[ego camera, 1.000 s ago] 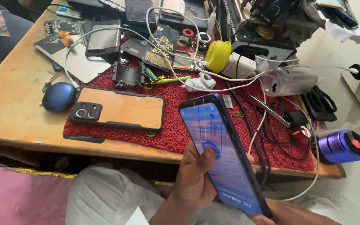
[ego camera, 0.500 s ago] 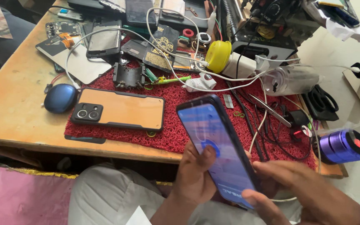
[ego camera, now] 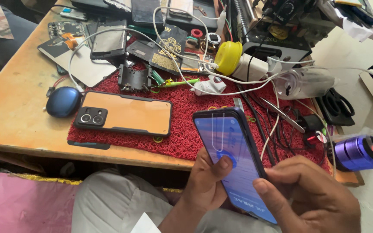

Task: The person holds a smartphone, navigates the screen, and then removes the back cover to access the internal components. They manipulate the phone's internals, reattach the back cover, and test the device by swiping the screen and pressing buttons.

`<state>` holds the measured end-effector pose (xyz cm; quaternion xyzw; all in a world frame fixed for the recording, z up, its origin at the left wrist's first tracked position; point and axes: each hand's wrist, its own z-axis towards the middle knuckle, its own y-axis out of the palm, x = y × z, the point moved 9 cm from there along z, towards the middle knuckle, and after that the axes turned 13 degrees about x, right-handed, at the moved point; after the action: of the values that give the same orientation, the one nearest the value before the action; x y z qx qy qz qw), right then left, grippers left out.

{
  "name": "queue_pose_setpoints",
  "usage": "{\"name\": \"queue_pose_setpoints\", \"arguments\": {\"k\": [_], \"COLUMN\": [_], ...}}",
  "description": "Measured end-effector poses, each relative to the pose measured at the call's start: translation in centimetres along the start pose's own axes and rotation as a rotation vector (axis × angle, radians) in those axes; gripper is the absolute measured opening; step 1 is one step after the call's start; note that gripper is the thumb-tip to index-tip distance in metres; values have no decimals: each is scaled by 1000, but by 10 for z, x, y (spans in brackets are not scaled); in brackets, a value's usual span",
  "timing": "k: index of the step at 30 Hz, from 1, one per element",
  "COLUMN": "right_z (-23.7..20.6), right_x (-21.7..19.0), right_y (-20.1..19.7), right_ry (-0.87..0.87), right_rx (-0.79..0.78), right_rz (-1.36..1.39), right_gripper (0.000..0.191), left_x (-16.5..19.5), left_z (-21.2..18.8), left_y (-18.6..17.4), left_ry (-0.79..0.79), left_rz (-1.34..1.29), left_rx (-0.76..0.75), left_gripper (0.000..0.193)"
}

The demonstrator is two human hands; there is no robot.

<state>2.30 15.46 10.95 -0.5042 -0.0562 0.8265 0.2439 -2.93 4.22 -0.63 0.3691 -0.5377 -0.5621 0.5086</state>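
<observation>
The person holds a lit smartphone out past the front edge of the desk, above their lap. The left hand is wrapped around the phone's lower left side, with the thumb pressed on a round blue spot on the screen. The right hand is half curled, fingers against the phone's right edge and thumb near the lower screen, so it's steadying more than gripping.

The phone looks like a thin, stiff slab with a glass front, so probably light but slick and not something you'd want to drop. The long side edges look like the safest place to hold it, which is pretty much where both hands sit.

The desk is crowded. A second phone in an orange case lies face down on the red mat, just beside a blue oval case near the left edge. White cables and black wires tangle across the mat's right half, and a purple cylinder sits at the front right corner. The only open spot is the bare wood on the left.
</observation>
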Motion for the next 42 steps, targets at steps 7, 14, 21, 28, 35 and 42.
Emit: {"name": "queue_pose_setpoints", "arguments": {"k": [7, 14, 21, 28, 35, 42], "right_z": [21, 15, 21, 36, 38, 16], "right_x": [-17, -16, -4, 21, 78, 180], "right_y": [5, -6, -8, -46, -97, -182], "right_ry": [-1, -31, 26, -13, -75, 74], "right_rx": [37, 106, -100, -254, -350, -182], "right_rz": [-62, -108, -83, -1, 605, 1165], "right_gripper": [27, 17, 17, 45, 30, 20], "left_x": [-14, -23, -11, 16, 50, 43], "left_z": [-5, -8, -8, -26, -40, -44], "left_y": [1, -9, 5, 63, 113, 114], "left_ry": [-72, -81, -77, -23, 281, 365], "left_rz": [111, 170, 342, 1117, 1300, 1155], "left_rx": [-21, -45, -77, -178, -383, -374], "left_gripper": [33, 32, 30, 31, 47, 27]}}
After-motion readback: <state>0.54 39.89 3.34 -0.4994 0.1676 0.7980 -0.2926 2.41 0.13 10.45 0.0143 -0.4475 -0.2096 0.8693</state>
